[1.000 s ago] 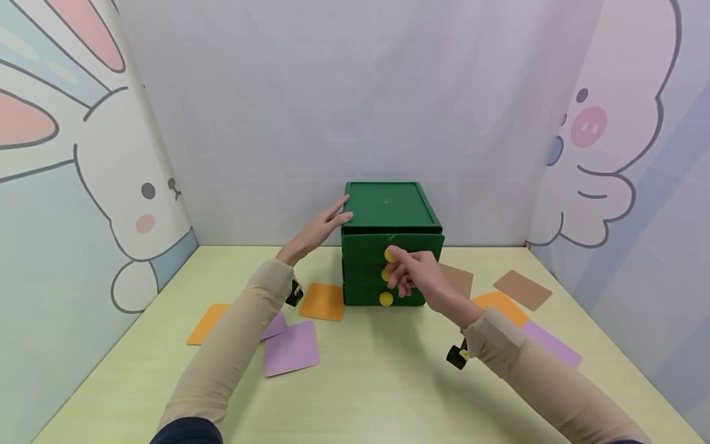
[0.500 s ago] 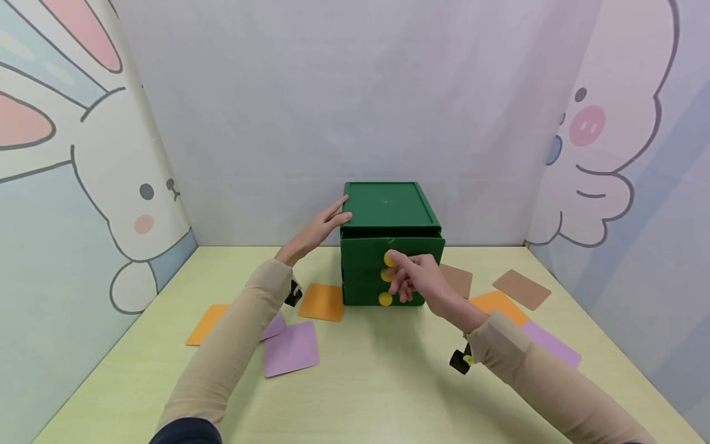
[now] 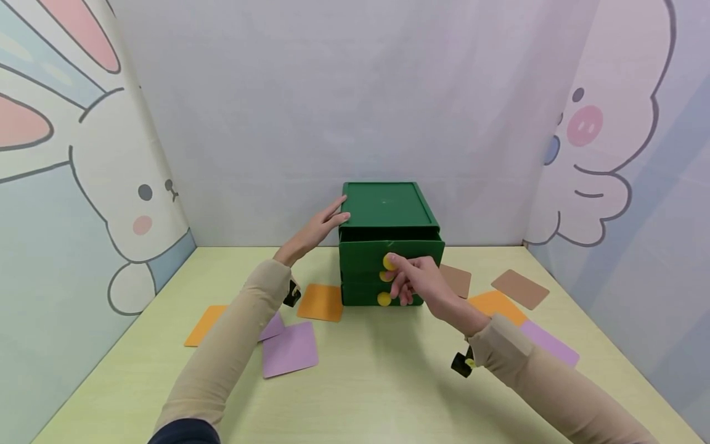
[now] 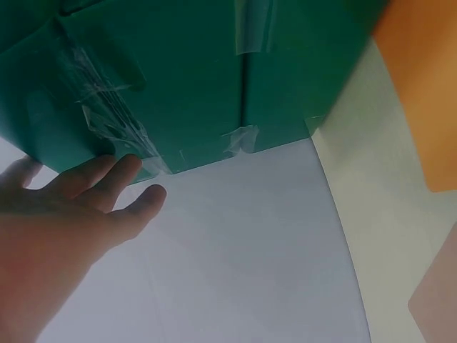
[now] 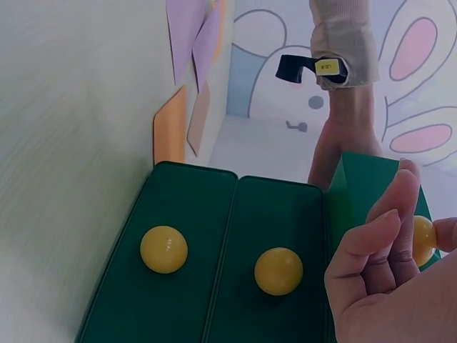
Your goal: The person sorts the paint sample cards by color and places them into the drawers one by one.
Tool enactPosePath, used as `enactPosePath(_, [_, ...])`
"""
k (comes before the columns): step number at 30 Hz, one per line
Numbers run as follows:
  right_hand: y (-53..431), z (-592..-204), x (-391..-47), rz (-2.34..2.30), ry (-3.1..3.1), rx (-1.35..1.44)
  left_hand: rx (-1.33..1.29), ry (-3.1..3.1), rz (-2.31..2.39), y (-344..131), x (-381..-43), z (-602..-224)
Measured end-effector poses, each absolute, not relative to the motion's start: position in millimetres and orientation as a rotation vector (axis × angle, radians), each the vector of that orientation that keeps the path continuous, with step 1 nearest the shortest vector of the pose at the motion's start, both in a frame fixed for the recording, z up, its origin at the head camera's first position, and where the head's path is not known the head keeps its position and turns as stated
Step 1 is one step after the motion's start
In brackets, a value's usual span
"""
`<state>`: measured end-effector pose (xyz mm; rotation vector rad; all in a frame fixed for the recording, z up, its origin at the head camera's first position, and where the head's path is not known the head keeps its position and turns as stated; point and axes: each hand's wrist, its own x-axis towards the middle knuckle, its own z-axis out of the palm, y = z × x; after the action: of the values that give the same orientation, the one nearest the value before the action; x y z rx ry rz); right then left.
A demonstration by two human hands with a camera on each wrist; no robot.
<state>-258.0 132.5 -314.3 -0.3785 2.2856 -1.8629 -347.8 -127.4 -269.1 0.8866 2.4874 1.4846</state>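
My right hand (image 3: 424, 282) is pinching the top knob (image 3: 387, 265) — pull level — my spread left hand (image 3: 314, 232) is bracing the box (image 3: 386, 203).

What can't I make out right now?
Head: floor of the open green plastic top drawer, hidden by its front.
Head: part of the leftmost flat orange card, behind the beige left sleeve.
Right wrist: writing on the yellow rectangular label, too small.
Right wrist: right hand, thumb cut by edge.

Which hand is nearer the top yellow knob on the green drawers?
The right hand: it pinches the top yellow knob. The left hand is farther off, at the upper left edge of the green drawers.
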Motion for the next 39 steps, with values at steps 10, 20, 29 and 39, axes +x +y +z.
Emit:
enactPosePath(10, [132.6,-312.8,-253.1,-1.857,2.302,-0.366,0.892,2.478,1.488,-126.6,-348.4,-267.3])
enactPosePath(20, [133.8,-312.9,-247.2,-1.816,2.319,-0.407,0.896,2.495,1.518,-128.5,-368.8,-285.0])
enactPosePath(29, [135.1,-311.5,-243.1,-1.781,2.34,-0.403,0.902,2.511,1.517,-130.2,-375.6,-290.7])
enactPosePath(39, [138.1,-313.8,-237.6,-1.751,2.353,-0.399,0.904,2.518,1.519,-129.2,-375.2,-292.6])
